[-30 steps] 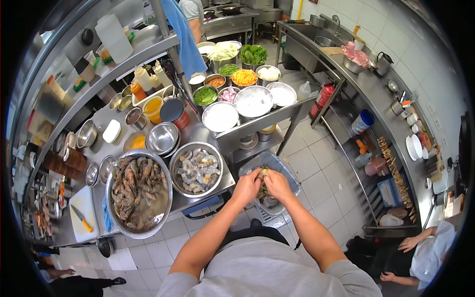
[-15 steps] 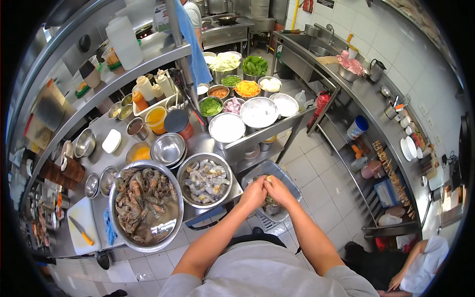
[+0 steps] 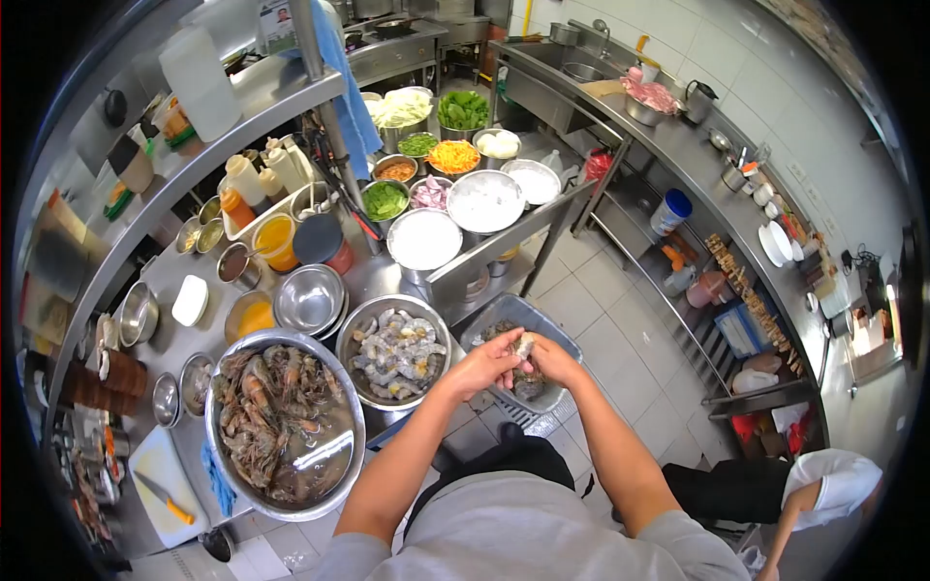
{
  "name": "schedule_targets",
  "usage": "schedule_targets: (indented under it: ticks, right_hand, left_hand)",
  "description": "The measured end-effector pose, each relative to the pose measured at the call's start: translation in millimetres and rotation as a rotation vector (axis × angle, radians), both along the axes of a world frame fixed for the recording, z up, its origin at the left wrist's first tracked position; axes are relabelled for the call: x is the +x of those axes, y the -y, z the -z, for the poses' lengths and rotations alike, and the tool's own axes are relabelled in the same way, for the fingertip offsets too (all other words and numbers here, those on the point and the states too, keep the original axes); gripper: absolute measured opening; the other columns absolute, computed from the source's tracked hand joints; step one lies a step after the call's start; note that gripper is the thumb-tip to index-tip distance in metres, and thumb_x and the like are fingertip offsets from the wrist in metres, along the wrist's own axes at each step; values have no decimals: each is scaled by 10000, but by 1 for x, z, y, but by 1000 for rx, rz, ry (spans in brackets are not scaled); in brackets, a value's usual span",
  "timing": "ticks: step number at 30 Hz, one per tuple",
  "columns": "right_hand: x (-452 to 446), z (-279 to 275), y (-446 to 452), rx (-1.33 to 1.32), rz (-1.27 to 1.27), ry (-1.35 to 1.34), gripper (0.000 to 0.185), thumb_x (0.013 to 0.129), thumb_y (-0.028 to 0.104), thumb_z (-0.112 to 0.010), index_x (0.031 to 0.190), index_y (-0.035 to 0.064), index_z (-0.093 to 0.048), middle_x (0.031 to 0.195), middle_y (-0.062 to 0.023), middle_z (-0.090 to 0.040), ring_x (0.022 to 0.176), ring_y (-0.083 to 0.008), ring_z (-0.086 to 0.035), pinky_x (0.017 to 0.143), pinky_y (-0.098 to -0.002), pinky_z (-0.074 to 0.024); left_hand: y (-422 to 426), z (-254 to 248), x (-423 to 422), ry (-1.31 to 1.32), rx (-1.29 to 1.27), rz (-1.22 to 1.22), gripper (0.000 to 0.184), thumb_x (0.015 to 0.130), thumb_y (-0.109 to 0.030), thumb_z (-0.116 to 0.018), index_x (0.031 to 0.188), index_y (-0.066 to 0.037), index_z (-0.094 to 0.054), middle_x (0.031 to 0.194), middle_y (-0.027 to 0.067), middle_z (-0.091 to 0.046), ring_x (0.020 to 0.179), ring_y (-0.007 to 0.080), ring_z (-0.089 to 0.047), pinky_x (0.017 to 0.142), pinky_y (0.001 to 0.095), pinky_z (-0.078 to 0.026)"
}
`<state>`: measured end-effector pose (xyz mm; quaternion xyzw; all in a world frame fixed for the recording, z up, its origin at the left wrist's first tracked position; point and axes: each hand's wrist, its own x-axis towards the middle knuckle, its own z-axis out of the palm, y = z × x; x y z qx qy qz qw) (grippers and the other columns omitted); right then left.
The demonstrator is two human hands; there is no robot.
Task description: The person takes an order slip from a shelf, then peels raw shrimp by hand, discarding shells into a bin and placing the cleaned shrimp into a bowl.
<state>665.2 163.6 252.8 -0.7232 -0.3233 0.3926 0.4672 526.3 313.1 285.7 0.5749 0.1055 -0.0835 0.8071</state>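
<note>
Over a grey plastic bin (image 3: 572,350), my left hand (image 3: 481,366) and my right hand (image 3: 552,361) meet around a small shrimp (image 3: 524,345). My right fingers are closed on it, and my left thumb and fingers pinch its other side. Dark shrimp scraps (image 3: 528,387) lie in the bin beneath. Left of my hands, a steel bowl (image 3: 447,341) holds peeled grey shrimp (image 3: 397,353). Beside that, a larger steel basin (image 3: 357,431) holds whole shrimp with heads (image 3: 266,397) in murky liquid. Part of the held shrimp is hidden by my fingers.
A cutting board (image 3: 155,455) with an orange-handled knife (image 3: 167,499) lies at the left. Bowls of cut vegetables, such as shredded carrot (image 3: 453,156), stand ahead beyond a steel table edge. A co-worker in a white shirt (image 3: 823,484) bends at lower right.
My left hand has turned and its fingers have loosened, showing more of the shrimp. My view has shifted slightly to the right. The co-worker's body and arm have moved at lower right.
</note>
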Motion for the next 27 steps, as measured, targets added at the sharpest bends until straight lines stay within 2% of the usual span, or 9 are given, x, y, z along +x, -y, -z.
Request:
schedule_targets:
  ticks: [1,3,5,10,14,16,23,25,27]
  right_hand:
    - [0,-6,0,-3,18,-284,239,1000,204,-413,1025,52,-596,889,-36,-628,824,-157,-574,767,-336,-483]
    - [7,-3,-1,23,8,-202,303,994,216,-405,1153,48,-601,1003,-94,-666,909,-156,-607,799,-357,-494]
    - [29,26,-1,-184,59,66,297,959,187,-470,1186,36,-586,1080,-118,-667,977,-204,-624,853,-354,-489]
    - [55,56,12,-64,41,741,542,858,116,-556,1388,26,-488,1173,-173,-651,1110,-310,-616,1008,-401,-451]
    - [51,25,15,51,-126,108,469,929,137,-527,1378,8,-484,1194,-169,-645,1115,-293,-617,992,-407,-470]
    - [33,6,20,87,-41,-660,338,1007,191,-492,1281,3,-552,1127,-147,-666,1053,-243,-640,937,-377,-502]
    - [31,15,19,41,-41,-366,209,1013,185,-526,1075,23,-642,863,-21,-634,789,-108,-598,739,-257,-502]
    - [29,10,14,75,-55,-226,202,1000,184,-539,1005,27,-667,794,-1,-635,734,-87,-583,679,-247,-480]
    - [26,-1,9,50,-41,64,194,977,175,-560,962,21,-676,741,-16,-635,680,-103,-583,646,-279,-482]
  left_hand:
    - [2,0,-1,4,-2,4,543,995,-95,-510,1501,-97,-315,1065,60,-695,637,84,-570,548,223,-446]
    - [2,-4,0,50,-234,5,579,1002,-116,-526,1520,-80,-270,1115,84,-686,687,109,-599,621,232,-484]
    - [4,-6,6,52,-258,-36,455,999,-124,-539,1429,-91,-396,1154,97,-673,724,124,-618,659,239,-497]
    - [17,17,24,-63,-272,-373,165,982,-134,-587,1140,-103,-551,1109,52,-657,832,125,-625,726,260,-513]
    - [34,19,42,-8,-98,-586,161,965,-136,-621,1114,-86,-586,1024,7,-626,901,99,-599,794,263,-488]
    - [42,15,48,38,-55,-669,238,945,-95,-638,1173,-66,-576,1042,15,-625,948,97,-574,852,277,-468]
    - [31,24,38,107,87,-658,280,895,-100,-700,1131,-40,-562,934,15,-632,802,99,-591,736,267,-493]
    - [23,12,25,-19,520,-589,233,851,-129,-734,1007,-23,-597,815,18,-626,738,100,-556,680,273,-470]
    - [25,9,16,12,579,-626,242,829,-157,-749,954,-18,-595,747,35,-603,686,98,-527,631,278,-452]
